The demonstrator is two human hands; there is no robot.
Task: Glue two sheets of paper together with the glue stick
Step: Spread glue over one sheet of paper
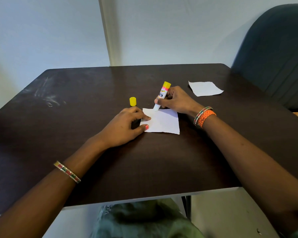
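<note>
A small white sheet of paper [163,121] lies flat in the middle of the dark table [76,117]. My left hand [127,125] presses its left edge down with a fingertip and the thumb. My right hand [176,99] grips an uncapped glue stick [163,94] with a yellow base, tilted, its white tip touching the sheet's far left corner. The yellow cap [132,101] stands upright on the table just beyond my left hand. A second white sheet [205,88] lies apart at the far right.
A dark upholstered chair [273,57] stands at the table's far right corner. A pale wall runs behind the far edge. The table's left part shows scuff marks [46,95]. My lap is visible below the near edge.
</note>
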